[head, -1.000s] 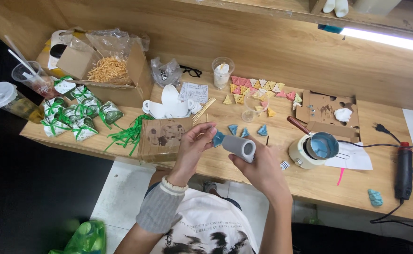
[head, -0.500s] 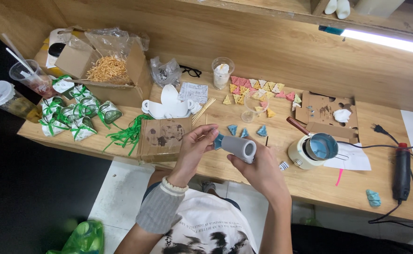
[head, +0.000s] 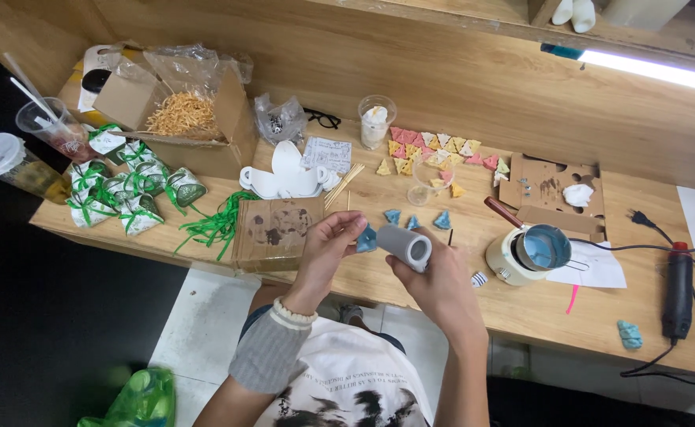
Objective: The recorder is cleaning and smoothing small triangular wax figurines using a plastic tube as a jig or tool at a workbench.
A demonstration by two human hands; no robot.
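wooden desk (head: 410, 296) runs wall to wall under a strip light, its top crowded from the left corner to the right edge. over the near edge, about the middle, the right hand (head: 434, 278) is wrapped around a grey cylindrical tube mould (head: 404, 245) with its open end facing up and right, fingers clamped on its body. the left hand (head: 327, 251) pinches a small blue triangular wax piece (head: 366, 237) between fingertips, held right against the tube's closed end.

risks, as i judge them: both things hang off the near edge above the floor, so a slack pinch would drop the blue piece past the desk, not onto it. just right of the right hand stands a cream round melting pot with blue liquid wax (head: 528, 253) and a dark red handle; an elbow swing toward it could tip or splash it. three more blue triangular wax pieces (head: 418, 220) lie on the desk just behind the hands and could be swept off by a sleeve. a brown cardboard sheet with dark stains (head: 274, 233) sits at the near edge by the left wrist, partly overhanging, easy to nudge off.
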